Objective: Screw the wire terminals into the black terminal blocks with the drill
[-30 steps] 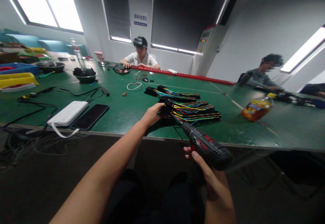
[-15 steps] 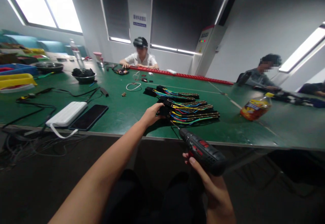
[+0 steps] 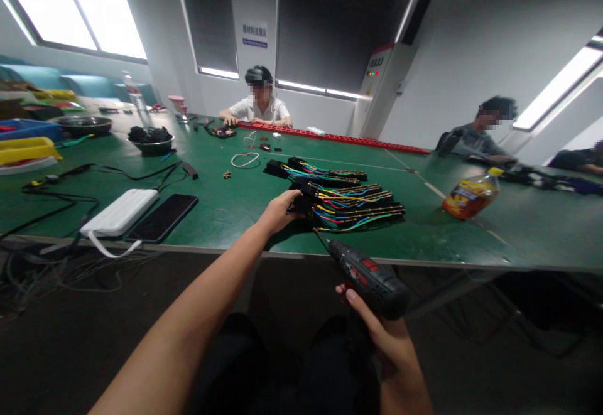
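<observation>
Wired black blocks (image 3: pixel 307 203): they lie on the green table (image 3: pixel 226 211), close to your edge, with yellow, red, blue and green wires (image 3: pixel 346 218) running off to the right.
Left hand (image 3: pixel 281 210): your thumb and fingers hold the left end of the blocks (some fingers are hidden).
Right hand (image 3: pixel 379 333): your fingers are wrapped around the handle of the black and red drill (image 3: pixel 365 275).
Drill bit (image 3: pixel 322 236): it points up and left, by the near side of the blocks; I cannot tell if it touches.
Behind: two more wired pieces (image 3: pixel 277 169) lie just past your blocks.
Far left: your phone (image 3: pixel 162 217) lies beside a white box (image 3: pixel 121 211).
</observation>
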The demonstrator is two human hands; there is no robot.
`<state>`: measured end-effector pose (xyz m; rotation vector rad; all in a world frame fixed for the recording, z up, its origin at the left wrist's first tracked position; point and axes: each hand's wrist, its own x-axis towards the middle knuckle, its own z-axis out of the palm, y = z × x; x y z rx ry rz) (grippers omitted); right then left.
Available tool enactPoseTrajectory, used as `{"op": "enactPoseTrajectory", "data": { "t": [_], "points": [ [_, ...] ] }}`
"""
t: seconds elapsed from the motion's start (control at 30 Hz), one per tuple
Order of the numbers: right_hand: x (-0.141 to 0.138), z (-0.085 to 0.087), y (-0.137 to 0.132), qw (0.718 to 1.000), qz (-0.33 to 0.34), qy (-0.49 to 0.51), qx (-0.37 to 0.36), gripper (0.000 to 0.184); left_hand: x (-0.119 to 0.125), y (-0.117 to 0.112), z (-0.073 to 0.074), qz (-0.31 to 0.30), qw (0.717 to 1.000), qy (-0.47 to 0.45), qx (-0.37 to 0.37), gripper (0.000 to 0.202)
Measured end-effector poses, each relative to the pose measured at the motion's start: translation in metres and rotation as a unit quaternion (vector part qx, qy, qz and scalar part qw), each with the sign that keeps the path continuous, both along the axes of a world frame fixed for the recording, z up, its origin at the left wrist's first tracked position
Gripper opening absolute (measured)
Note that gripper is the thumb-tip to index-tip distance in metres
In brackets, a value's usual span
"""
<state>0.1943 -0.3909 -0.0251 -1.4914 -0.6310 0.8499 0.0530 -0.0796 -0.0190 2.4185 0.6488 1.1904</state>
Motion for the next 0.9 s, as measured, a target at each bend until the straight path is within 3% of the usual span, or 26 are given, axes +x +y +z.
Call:
{"op": "enactPoseTrajectory", "data": {
  "t": [0.33, 0.7, 0.9],
  "points": [
    [-0.002, -0.014, -0.006, 0.986, -0.025, 0.141, 0.083, 0.036, -0.001, -0.003, 0.004, -0.003, 1.000, 0.004, -0.006, 0.061],
    [0.000, -0.016, -0.012, 0.988, -0.033, 0.133, 0.078, 0.035, -0.001, -0.004, 0.005, 0.003, 1.000, 0.001, -0.016, 0.059],
    [-0.003, -0.009, -0.001, 0.983, -0.040, 0.125, 0.125, 0.034, -0.001, -0.002, 0.003, 0.001, 1.000, 0.001, -0.005, 0.059]
  ]
}}
